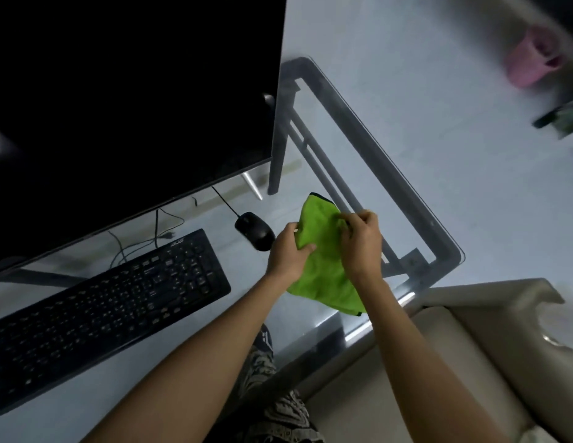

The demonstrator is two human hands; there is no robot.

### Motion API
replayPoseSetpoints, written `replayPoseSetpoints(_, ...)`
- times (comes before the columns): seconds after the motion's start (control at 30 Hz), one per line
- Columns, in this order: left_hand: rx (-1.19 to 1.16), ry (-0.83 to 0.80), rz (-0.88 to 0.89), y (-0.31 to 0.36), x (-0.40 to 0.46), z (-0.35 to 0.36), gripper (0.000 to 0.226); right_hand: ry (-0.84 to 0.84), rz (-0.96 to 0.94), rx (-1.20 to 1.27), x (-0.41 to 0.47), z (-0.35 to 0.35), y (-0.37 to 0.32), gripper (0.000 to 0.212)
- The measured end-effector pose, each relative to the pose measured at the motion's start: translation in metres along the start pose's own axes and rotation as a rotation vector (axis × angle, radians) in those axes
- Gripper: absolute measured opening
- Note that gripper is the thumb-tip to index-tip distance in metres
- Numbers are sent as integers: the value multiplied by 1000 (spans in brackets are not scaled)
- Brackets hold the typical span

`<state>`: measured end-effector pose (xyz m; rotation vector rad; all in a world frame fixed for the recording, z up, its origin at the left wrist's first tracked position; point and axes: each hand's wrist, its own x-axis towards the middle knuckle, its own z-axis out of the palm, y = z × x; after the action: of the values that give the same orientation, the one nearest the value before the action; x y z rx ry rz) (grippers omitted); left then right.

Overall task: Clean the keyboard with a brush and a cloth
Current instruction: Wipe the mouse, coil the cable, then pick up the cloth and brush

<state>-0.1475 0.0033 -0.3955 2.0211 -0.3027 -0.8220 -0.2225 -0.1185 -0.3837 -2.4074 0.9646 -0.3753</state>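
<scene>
Both hands hold one green microfibre cloth (320,251) above the right part of the glass desk (368,132). The left hand (290,251) grips the cloth's left edge, thumb curled over the fabric; the right hand (362,244) pinches its upper right part with bent fingers. The cloth hangs crumpled between them, its lower corner drooping toward the desk's near edge, its top corner pointing at the far side. Whether it touches the glass cannot be told.

One black keyboard (106,308) lies on the desk to the left of the hands, well apart from the cloth and set at a slant, its right end nearer the monitor. One black wired mouse (255,230) sits just beyond the left hand, between keyboard and cloth. One dark monitor (131,100) fills the upper left, its lower edge overhanging the strip behind the keyboard, where loose cables (135,243) run.

The desk's rounded right corner lies just right of the right hand; bare glass stretches from the cloth to that edge and along the near edge in front of the keyboard. A pale sofa arm (470,330) stands beside the near right corner. A blurred pink object (531,59) sits on the floor far off.
</scene>
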Motion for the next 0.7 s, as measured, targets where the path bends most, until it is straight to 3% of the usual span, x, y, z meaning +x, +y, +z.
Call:
replayPoseSetpoints(0.13,61,78,122,-7,-10,-13,49,-41,-7,-29,-5,4,-4,34)
replayPoseSetpoints(0.3,15,215,245,-12,-34,-68,24,60,-81,-88,-7,7,-27,45)
replayPoseSetpoints(0.4,59,360,257,-33,-56,-126,19,56,-243,8,-21,17,-66,41)
replayPoseSetpoints(0.57,114,607,169,-92,-99,-224,18,-192,-476,92,-57,56,-127,45)
replayPoseSetpoints(0.7,89,810,68,-140,-139,-274,20,-412,-491,78,-80,76,-158,70)
